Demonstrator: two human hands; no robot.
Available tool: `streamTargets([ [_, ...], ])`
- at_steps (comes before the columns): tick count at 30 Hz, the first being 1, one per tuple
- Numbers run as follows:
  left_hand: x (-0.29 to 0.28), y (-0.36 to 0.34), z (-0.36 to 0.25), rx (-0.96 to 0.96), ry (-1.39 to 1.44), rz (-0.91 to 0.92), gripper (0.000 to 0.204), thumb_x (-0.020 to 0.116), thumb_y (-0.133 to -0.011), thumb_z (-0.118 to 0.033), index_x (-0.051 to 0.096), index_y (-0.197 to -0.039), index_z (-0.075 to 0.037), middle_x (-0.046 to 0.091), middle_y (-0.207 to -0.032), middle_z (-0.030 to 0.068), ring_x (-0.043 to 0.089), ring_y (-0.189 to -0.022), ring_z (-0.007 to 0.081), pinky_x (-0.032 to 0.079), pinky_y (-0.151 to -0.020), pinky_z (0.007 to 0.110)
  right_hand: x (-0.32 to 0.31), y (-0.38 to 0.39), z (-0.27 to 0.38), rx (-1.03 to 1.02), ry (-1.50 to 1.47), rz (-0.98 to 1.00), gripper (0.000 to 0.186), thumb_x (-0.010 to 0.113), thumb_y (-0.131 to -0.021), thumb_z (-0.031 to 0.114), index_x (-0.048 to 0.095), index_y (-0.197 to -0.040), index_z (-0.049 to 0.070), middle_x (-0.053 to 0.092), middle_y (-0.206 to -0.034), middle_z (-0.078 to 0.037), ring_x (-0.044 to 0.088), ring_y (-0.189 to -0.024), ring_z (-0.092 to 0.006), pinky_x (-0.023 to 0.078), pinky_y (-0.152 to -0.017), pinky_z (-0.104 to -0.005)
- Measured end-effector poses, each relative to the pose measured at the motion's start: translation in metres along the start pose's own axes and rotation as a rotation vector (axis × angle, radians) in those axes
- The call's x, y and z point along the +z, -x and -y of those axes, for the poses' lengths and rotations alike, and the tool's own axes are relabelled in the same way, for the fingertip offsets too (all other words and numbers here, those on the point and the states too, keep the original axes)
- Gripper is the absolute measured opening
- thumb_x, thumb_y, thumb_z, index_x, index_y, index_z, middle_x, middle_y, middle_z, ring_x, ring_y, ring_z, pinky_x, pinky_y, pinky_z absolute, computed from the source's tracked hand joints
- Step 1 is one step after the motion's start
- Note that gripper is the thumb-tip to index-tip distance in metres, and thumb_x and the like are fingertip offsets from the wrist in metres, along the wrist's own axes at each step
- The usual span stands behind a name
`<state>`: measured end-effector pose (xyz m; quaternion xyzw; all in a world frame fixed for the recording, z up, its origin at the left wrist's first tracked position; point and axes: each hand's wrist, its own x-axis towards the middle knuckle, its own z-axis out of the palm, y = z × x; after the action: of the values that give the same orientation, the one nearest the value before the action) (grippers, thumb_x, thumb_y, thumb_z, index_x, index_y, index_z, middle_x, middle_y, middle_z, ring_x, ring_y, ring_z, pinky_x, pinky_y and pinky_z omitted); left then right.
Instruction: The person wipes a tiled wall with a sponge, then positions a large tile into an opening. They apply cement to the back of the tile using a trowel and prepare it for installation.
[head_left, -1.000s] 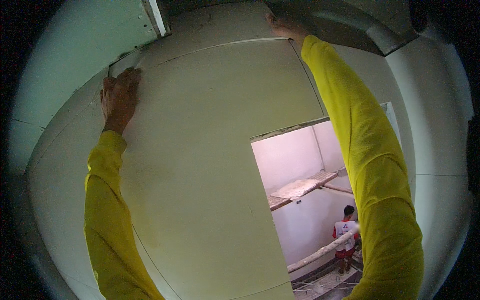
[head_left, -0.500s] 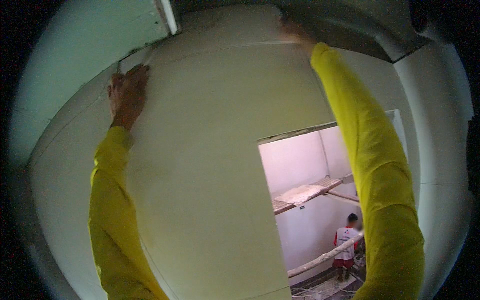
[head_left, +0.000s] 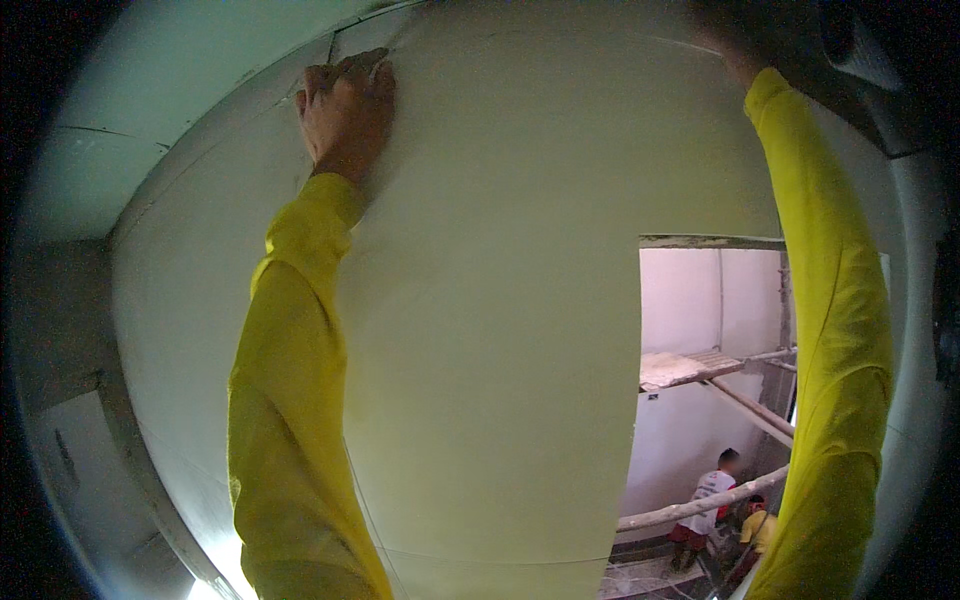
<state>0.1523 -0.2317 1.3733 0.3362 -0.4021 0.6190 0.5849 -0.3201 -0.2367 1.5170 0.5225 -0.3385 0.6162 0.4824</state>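
Both my arms, in yellow sleeves, reach up a tall, pale grey-green wall [head_left: 500,330]. At its upper left, just below the ceiling edge, my left hand [head_left: 350,115] presses against the surface with its fingers bent and closed. Whatever they might hold is hidden behind them. My right hand [head_left: 728,45] is raised to the top right, dark and smeared, so its fingers cannot be made out. A thin pale line [head_left: 665,42] runs along the upper wall toward that hand; whether it is a string or a joint I cannot tell.
A rectangular opening [head_left: 690,242] cuts through the wall at the right. Beyond it are a scaffold plank [head_left: 690,368], poles and two people at work low down, one in a white top [head_left: 708,492]. The green ceiling [head_left: 200,60] slopes across the upper left.
The view has turned, so wall, opening and both arms sit further right. The hands appear higher in the picture. A second person in yellow now shows through the opening.
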Motion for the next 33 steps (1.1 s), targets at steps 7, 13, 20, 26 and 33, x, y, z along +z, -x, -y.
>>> streamTargets([
  [7,0.006,-0.01,0.001,0.109,-0.044,-0.05,0.046,0.056,-0.101,-0.046,0.061,-0.142,-0.024,0.059,-0.145,0.0058,0.048,-0.135,0.033,0.034,-0.114,0.053,-0.002,0.011,-0.005,0.038,-0.024,-0.009,0.048,0.047,-0.107,0.039,0.065,-0.126,0.0,0.068,-0.123,-0.023,0.067,-0.108,-0.0355,0.053,-0.096,-0.0476],
  [13,0.011,-0.023,0.002,0.257,-0.141,-0.115,0.051,0.057,-0.101,-0.051,0.058,-0.144,-0.025,0.057,-0.147,0.0047,0.049,-0.135,0.0325,0.037,-0.111,0.052,-0.011,0.017,-0.007,0.051,-0.016,-0.016,0.047,0.047,-0.107,0.038,0.064,-0.127,-0.001,0.067,-0.125,-0.022,0.067,-0.11,-0.0349,0.052,-0.097,-0.0472],
  [20,0.023,-0.04,0.007,0.288,-0.128,-0.078,0.05,0.057,-0.1,-0.053,0.058,-0.145,-0.031,0.061,-0.143,0.0015,0.049,-0.138,0.0288,0.04,-0.11,0.054,-0.018,0.021,-0.013,0.052,-0.003,-0.016,0.047,0.046,-0.108,0.037,0.064,-0.128,-0.001,0.067,-0.126,-0.022,0.066,-0.111,-0.0343,0.051,-0.099,-0.0468],
  [26,0.018,-0.051,0.02,0.387,-0.299,-0.069,0.049,0.056,-0.101,-0.045,0.054,-0.148,-0.031,0.061,-0.143,0.0016,0.05,-0.136,0.0299,0.041,-0.109,0.054,-0.027,0.027,-0.011,0.049,-0.007,-0.019,0.047,0.046,-0.108,0.036,0.063,-0.129,-0.001,0.066,-0.128,-0.022,0.065,-0.113,-0.0337,0.051,-0.1,-0.0464],
  [33,0.04,-0.041,0.021,0.361,-0.228,-0.12,0.048,0.054,-0.102,-0.04,0.05,-0.15,-0.035,0.058,-0.145,0.0026,0.05,-0.135,0.0327,0.04,-0.108,0.056,-0.03,0.033,-0.014,0.051,0.007,-0.003,0.046,0.045,-0.108,0.035,0.062,-0.131,-0.002,0.065,-0.129,-0.022,0.064,-0.114,-0.0331,0.05,-0.101,-0.046],
])
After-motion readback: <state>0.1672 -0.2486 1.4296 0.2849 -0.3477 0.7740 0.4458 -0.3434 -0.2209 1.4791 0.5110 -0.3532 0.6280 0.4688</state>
